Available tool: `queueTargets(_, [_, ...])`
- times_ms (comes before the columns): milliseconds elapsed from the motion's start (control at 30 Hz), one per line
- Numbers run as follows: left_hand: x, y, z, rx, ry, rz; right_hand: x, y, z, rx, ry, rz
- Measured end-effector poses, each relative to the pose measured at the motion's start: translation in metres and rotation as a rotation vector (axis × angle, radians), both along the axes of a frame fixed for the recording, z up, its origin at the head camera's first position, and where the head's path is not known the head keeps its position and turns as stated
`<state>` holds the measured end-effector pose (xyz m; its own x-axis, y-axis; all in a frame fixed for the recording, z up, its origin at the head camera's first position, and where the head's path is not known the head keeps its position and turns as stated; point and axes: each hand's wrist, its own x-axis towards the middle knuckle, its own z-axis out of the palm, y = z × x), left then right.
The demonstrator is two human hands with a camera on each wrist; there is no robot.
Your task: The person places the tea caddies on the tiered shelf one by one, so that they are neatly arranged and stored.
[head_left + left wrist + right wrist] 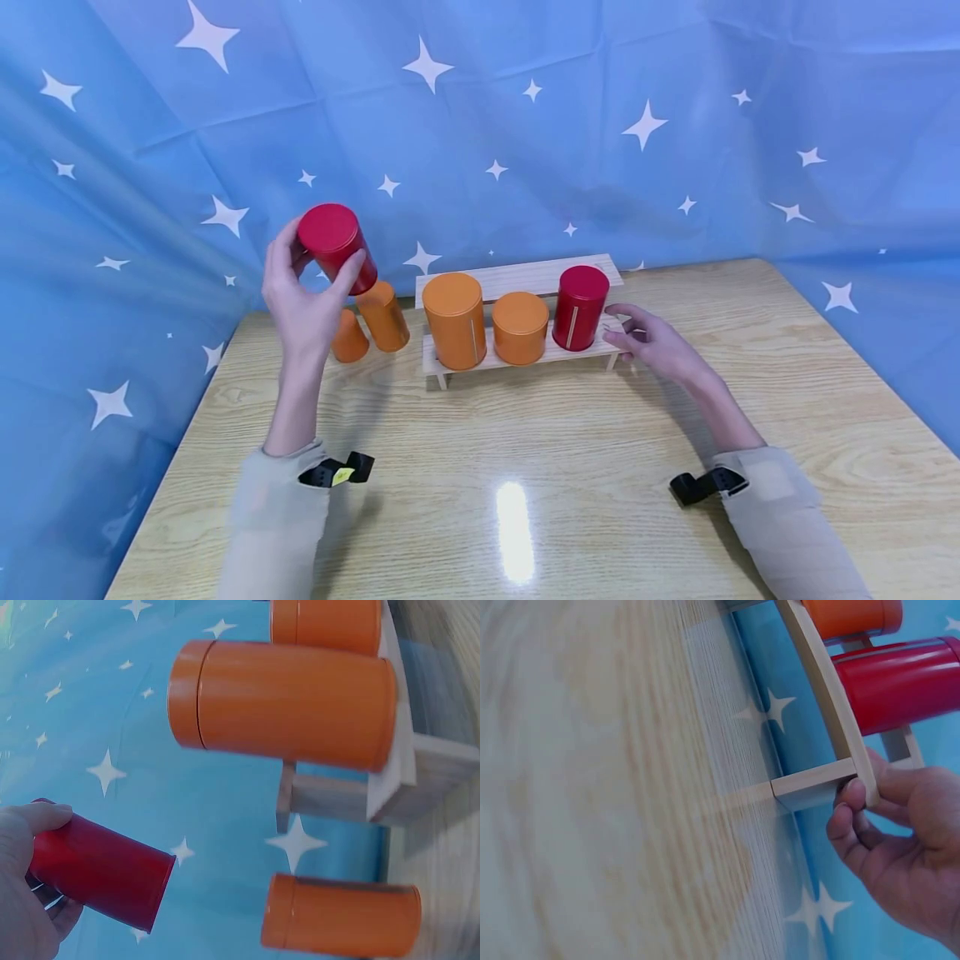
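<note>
My left hand grips a red cylindrical can by its sides, tilted and raised above the table at the left. In the left wrist view that red can is apart from the orange ones. At the right end of a two-step wooden rack, my right hand pinches the edge of the lower board. On that board stand a tall orange can, a short orange can and another red can, nearest my right hand.
Left of the rack, an orange can and a smaller orange can stand on the wooden table, below the raised left hand. A blue star-printed cloth hangs behind the table and along its sides.
</note>
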<state>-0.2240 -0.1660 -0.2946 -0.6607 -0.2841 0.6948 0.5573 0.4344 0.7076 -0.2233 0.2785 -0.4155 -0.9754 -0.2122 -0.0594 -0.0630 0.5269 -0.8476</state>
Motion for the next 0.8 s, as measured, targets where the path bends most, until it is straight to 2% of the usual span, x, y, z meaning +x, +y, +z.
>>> queueTargets(267, [-0.011, 0.032, 0.014, 0.003, 0.008, -0.112, 0.000, 0.001, 0.000, -0.004, 0.006, 0.003])
queueTargets(533, [-0.023, 0.068, 0.019, -0.031, 0.091, -0.188, 0.002, 0.000, 0.002, -0.007, 0.004, 0.006])
queueTargets(800, [-0.030, 0.103, 0.024, -0.014, 0.053, -0.314, 0.002, -0.001, 0.002, -0.015, 0.010, 0.010])
